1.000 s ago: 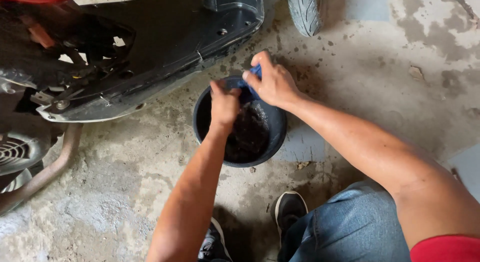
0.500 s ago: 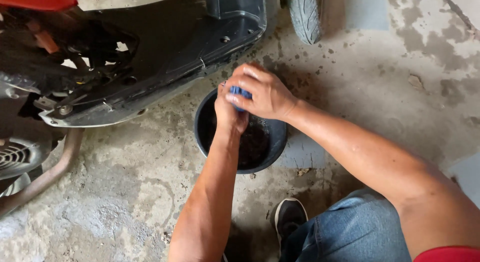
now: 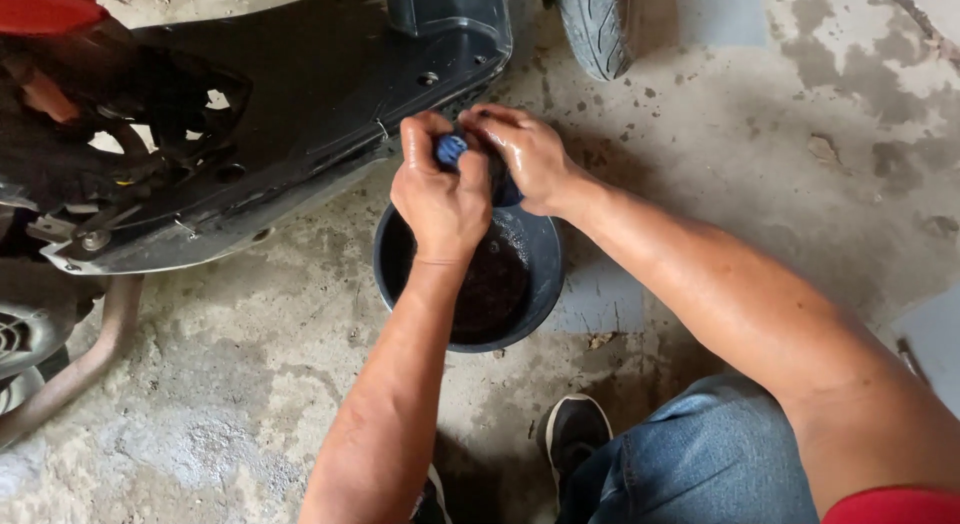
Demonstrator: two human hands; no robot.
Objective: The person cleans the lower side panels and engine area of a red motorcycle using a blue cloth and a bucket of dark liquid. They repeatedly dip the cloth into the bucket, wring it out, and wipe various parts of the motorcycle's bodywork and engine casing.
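Above the dark bucket [image 3: 545,284] on the stained concrete floor [image 3: 250,384], both hands meet around a small blue object [image 3: 450,148], just beside the black underside of the scooter [image 3: 300,94]. Both hands look wet, so I judge the object could slip and drop into the dark liquid [image 3: 495,284] below, or splash it out. The left hand [image 3: 438,189] has its fingers closed tight around the object, wrist straight; the right hand [image 3: 520,154] curls over its far end, forearm reaching in diagonally.
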